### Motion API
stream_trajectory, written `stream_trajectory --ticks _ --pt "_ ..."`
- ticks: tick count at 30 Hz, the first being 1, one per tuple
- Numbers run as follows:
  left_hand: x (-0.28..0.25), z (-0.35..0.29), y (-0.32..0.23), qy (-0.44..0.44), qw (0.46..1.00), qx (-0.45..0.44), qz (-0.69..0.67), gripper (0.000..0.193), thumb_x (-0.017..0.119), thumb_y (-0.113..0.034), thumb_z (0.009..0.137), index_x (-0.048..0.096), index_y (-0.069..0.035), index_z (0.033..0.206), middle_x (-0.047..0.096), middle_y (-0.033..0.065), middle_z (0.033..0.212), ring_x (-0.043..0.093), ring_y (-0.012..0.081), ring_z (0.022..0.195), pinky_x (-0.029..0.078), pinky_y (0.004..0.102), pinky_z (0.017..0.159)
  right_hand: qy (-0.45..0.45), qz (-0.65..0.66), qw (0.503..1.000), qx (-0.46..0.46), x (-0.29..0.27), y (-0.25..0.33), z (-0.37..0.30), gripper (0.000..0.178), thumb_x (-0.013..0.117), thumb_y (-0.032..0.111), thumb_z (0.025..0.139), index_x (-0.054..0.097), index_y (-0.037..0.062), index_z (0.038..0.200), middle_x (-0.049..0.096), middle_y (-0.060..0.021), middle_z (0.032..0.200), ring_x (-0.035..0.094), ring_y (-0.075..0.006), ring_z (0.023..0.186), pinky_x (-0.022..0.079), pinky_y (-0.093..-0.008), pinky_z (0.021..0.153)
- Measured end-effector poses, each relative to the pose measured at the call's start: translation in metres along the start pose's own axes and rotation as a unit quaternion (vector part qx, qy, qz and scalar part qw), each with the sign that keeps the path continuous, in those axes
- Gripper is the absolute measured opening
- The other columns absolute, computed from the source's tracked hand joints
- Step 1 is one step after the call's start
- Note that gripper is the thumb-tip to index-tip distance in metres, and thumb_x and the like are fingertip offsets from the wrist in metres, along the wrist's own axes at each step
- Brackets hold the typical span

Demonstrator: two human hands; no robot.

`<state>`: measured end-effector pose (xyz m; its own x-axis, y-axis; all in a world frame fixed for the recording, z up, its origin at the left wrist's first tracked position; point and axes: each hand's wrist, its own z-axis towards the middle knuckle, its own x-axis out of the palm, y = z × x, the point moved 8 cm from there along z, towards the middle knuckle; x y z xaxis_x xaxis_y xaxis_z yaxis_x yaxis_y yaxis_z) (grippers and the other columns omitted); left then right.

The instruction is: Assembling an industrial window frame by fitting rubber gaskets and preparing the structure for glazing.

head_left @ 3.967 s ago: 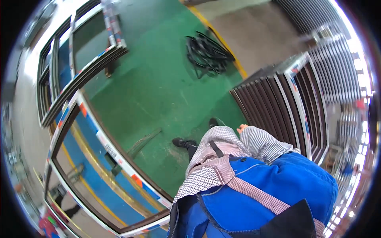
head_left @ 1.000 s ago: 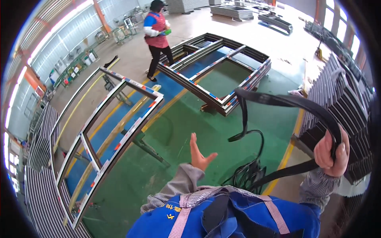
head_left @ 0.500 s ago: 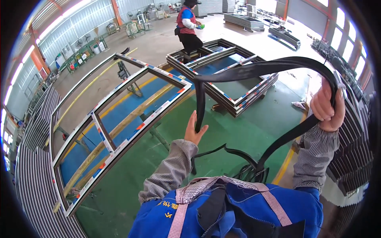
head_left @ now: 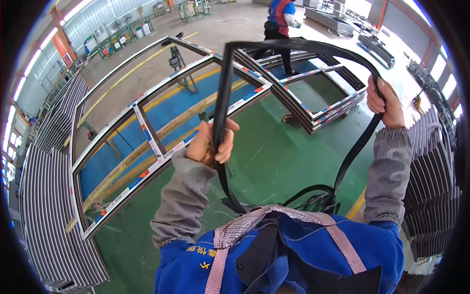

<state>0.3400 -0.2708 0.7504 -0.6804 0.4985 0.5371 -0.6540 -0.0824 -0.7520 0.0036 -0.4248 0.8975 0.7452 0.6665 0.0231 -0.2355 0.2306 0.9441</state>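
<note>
workshop interior: green-painted floor [head_left: 264, 157] with a blue strip bordered in yellow at left; pale corrugated metal wall [head_left: 105, 24] at upper left. readings taken left to right.

far left: stack of long grey-and-dark ribbed profiles [head_left: 54, 210], low, beside the frame.

left to centre: large rectangular dark frame with white film bearing orange and blue patches [head_left: 145, 173], lying flat, divided by crossbars. long pale wooden beam [head_left: 182, 117] runs lengthwise beneath it.

left hand [head_left: 210, 142]: raised in front of the frame's near bar. fingers curled around one length of the long black flexible strip [head_left: 223, 98], thumb standing apart, angled to the right.

strip: rises from the left hand, bends sharply at a corner above it, crosses to the right and arches down to the right hand. below the left hand it drops toward the floor; below the right hand it descends to a loose black tangle [head_left: 325, 202] on the floor, just beyond the jacket.

centre-right, behind the strip: pile of dark frames with white-filmed edges [head_left: 313, 120]. co-worker in red vest and dark trousers [head_left: 281, 14] near it, legs apart, head cut off by the upper edge.

right hand [head_left: 387, 104]: level higher than the left; fingers folded together around the strip, gripping it.

far right: stack of dark ribbed frames [head_left: 433, 181]. bottom: wearer's blue jacket [head_left: 306, 245].
</note>
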Motion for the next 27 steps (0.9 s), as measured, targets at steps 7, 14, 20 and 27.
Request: stream_trajectory --ticks 7,14,20,27 --pt "0.009 0.043 -0.065 -0.06 0.994 0.066 0.065 0.046 0.037 -0.038 0.104 0.043 0.0 0.129 0.038 -0.0015 0.072 0.036 0.0069 0.052 0.032 0.0235 0.047 0.022 -0.046 0.998 -0.022 -0.009 -0.021 0.026 0.044 0.055 0.035 0.097 0.05 -0.0001 0.123 0.046 0.002 0.078 0.037 -0.0016 0.052 0.03 -0.0178 0.045" --pt "0.04 0.112 -0.115 -0.212 0.902 0.142 0.349 0.024 0.047 -0.025 0.102 0.051 -0.002 0.109 0.042 -0.0015 0.072 0.039 0.0063 0.059 0.035 0.0227 0.052 -0.058 -0.281 0.954 -0.085 -0.054 -0.029 0.064 0.022 0.059 0.017 0.095 0.056 0.0014 0.111 0.044 0.0053 0.071 0.039 -0.0023 0.058 0.032 -0.0184 0.054" --pt "0.1 0.203 -0.119 -0.196 0.796 0.2 0.536 0.017 0.053 -0.027 0.1 0.053 -0.011 0.106 0.051 -0.0009 0.071 0.048 0.009 0.058 0.042 0.0249 0.054 -0.144 -0.286 0.889 -0.328 -0.042 0.008 0.102 0.026 0.067 0.015 0.09 0.057 0.0002 0.108 0.052 0.003 0.076 0.047 -0.0056 0.069 0.038 -0.0227 0.063" --pt "0.114 0.269 -0.095 -0.208 0.652 0.195 0.702 0.018 0.053 -0.018 0.098 0.053 -0.002 0.091 0.046 -0.0012 0.068 0.045 0.009 0.056 0.039 0.0247 0.052 -0.198 0.015 0.943 -0.269 -0.011 0.052 0.127 0.021 0.058 0.025 0.097 0.059 0.0052 0.104 0.045 0.0064 0.065 0.039 -0.0028 0.049 0.031 -0.0178 0.043"
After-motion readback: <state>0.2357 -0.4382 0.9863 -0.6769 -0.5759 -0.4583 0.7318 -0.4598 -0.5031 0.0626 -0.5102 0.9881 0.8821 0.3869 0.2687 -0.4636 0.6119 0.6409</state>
